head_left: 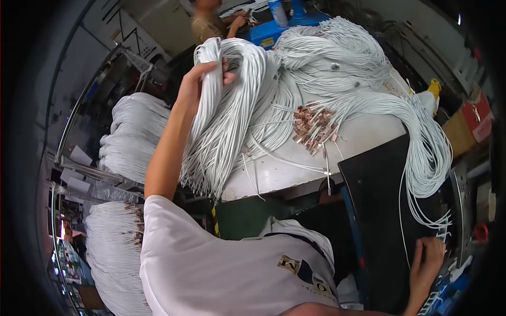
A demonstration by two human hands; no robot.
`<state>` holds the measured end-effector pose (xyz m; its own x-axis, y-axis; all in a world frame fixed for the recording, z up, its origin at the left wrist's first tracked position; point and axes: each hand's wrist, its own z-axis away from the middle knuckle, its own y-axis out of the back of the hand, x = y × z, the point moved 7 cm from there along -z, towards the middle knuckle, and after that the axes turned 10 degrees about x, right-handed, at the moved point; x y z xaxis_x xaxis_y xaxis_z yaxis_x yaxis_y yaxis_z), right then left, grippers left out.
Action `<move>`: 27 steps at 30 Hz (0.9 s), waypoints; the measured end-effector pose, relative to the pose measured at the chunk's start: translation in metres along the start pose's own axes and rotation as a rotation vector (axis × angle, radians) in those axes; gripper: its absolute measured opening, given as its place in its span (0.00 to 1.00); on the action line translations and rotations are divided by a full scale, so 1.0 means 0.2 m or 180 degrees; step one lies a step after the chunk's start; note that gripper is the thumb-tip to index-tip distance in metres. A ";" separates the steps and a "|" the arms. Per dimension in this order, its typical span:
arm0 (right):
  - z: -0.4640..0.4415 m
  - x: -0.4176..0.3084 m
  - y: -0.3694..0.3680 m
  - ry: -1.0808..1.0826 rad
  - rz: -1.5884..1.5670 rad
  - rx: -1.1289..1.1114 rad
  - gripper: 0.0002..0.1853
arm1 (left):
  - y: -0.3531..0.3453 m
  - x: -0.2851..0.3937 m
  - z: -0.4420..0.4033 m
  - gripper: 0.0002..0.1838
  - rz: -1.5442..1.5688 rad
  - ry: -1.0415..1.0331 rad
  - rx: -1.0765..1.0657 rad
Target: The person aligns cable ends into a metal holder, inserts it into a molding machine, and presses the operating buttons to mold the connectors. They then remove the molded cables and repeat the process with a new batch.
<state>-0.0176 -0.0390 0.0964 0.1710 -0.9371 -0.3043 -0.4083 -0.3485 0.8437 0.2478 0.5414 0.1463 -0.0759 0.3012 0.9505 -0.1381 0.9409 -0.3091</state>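
Note:
Near the top centre, my left hand (203, 84) is wrapped round a thick bundle of white cables (211, 102) at the left side of the white table (269, 176). The bundle's loose ends hang down toward the table's front edge. At the lower right, my right hand (428, 260) rests by the edge of a black board (377, 210), close to the ends of another white cable bundle (428, 152); whether it grips a cable is too small to tell. That bundle runs from copper-coloured connectors (314, 128) on the table and droops over the right side.
More white cables (332, 55) are piled at the table's back. Large cable bundles (132, 139) hang on a metal rack (105, 176) at the left. Beyond the table, another person (208, 23) works beside a blue box (287, 29). A cardboard box (461, 131) stands at the right.

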 end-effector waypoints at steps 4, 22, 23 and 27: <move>-0.06 -0.04 -0.08 0.0062 -0.0258 -0.0123 0.02 | 0.02 0.04 -0.15 0.19 0.0702 0.0583 -0.0431; -0.24 -0.12 -0.15 0.0238 -0.0875 -0.0350 0.03 | -0.46 0.98 0.52 0.12 0.1540 -0.1267 -0.2673; -0.29 -0.15 -0.17 0.0293 -0.0903 -0.0426 0.04 | -0.52 1.06 0.58 0.12 0.1726 -0.1205 -0.2880; -0.53 -0.42 -0.22 0.0782 -0.1818 -0.0343 0.13 | -0.74 1.22 0.73 0.12 0.1586 -0.1629 -0.3008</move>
<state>0.0812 0.0578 0.1317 0.5414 -0.5675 -0.6204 -0.1014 -0.7765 0.6219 0.1053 0.4527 0.4193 -0.3309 0.7721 0.5426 0.7868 0.5432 -0.2932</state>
